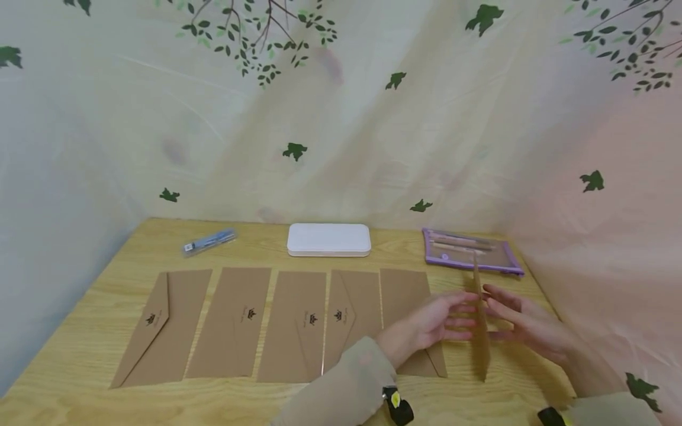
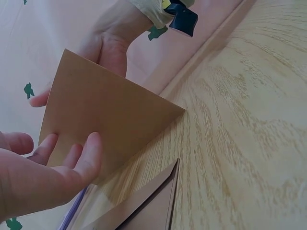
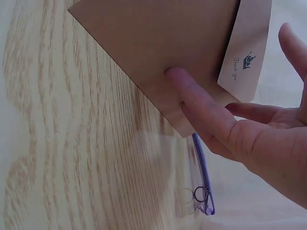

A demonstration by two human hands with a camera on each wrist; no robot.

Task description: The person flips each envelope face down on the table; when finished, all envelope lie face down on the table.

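Observation:
A brown paper envelope [image 1: 482, 337] stands on edge at the right of the table, between both hands. My left hand [image 1: 434, 322] touches one face with extended fingertips. From the other side, the extended fingers of my right hand [image 1: 533, 322] press on it. In the left wrist view, fingertips of the left hand [image 2: 62, 177] rest on its plain face; the envelope [image 2: 100, 105] partly covers the right hand [image 2: 112, 52]. The right wrist view shows the flap side, with a crown print and "Thank you" [image 3: 243, 67]; one digit of the right hand [image 3: 240, 134] sticks out free.
Several brown envelopes [image 1: 229, 325] lie in a row leftward across the wooden table [image 1: 80, 367]. Behind them are a blue pen pack [image 1: 209, 241], a white case [image 1: 328, 239] and a purple-edged clear pouch [image 1: 511, 260] holding pencils. A printed curtain [image 1: 341, 118] hangs around the table.

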